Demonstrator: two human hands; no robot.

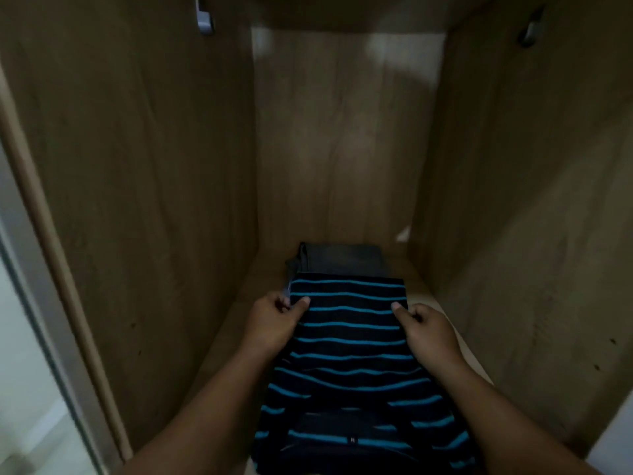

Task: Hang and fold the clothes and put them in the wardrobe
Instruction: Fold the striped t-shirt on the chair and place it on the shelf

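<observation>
Clothes fill the middle of the view: a folded dark shirt with blue stripes point(352, 354) lies lengthwise between 2 bare forearms, reaching into the wooden wardrobe point(144, 173). Its far end sits over the wardrobe's shelf floor point(246, 303), and its near end runs out of the bottom of the view, so I cannot tell whether that part rests on anything. Behind it, touching or just under its far edge, lies a folded grey garment point(346, 260) on the same shelf, close to the back panel point(342, 149).

The left hand point(274, 320) pinches the shirt's left edge near the far corner, thumb on top and fingers curled beneath. The right hand point(428, 329) grips the right edge the same way, thumb pressed onto the fabric. Both hands sit about level with each other.

High on the side walls, 2 metal fittings show, 1 at left point(205, 20) and 1 at right point(530, 30).
</observation>
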